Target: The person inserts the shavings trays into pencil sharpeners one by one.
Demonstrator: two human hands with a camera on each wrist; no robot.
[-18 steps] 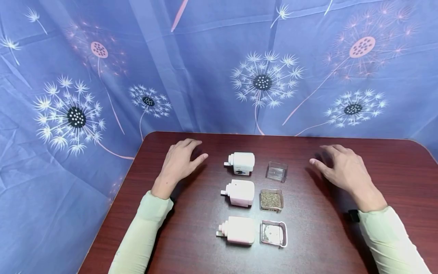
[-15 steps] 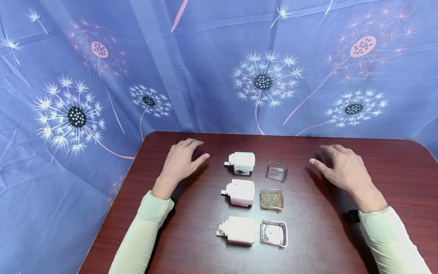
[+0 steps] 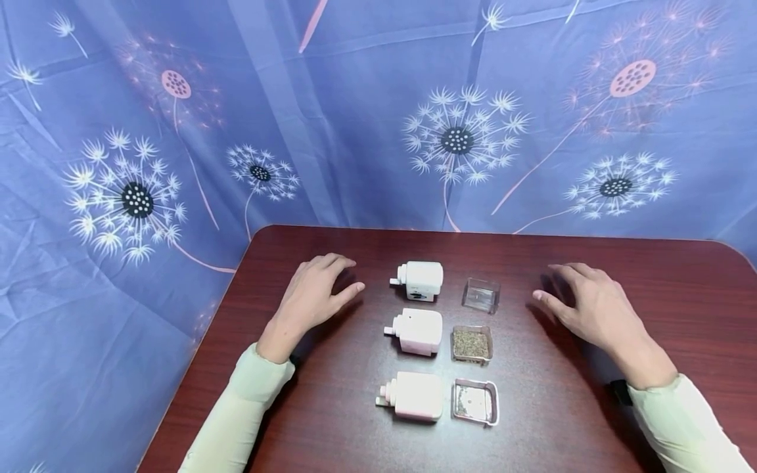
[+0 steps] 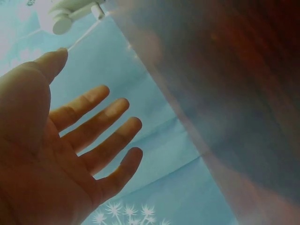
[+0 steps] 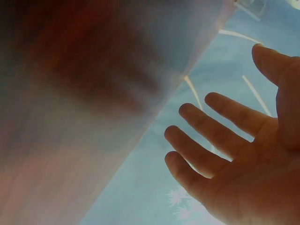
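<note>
My left hand hovers or rests at the table's left, palm down, fingers spread and holding nothing. Over on the right, my right hand lies likewise, its fingers relaxed and apart. Between them three white boxy units stand in a column, each with a stepped round neck and small stub facing left: a far one with a dark print, a middle one and a near one. Beside them are three small clear trays: a far one, a middle one full of brownish flakes, and a near one with a few bits inside.
Everything stands on a dark red-brown wooden table with rounded far corners. A blue dandelion-print cloth hangs behind it and along its left side.
Both hands have drawn back slightly toward the person. The whole head view has shifted a little; the white units and trays stay in place on the table.
</note>
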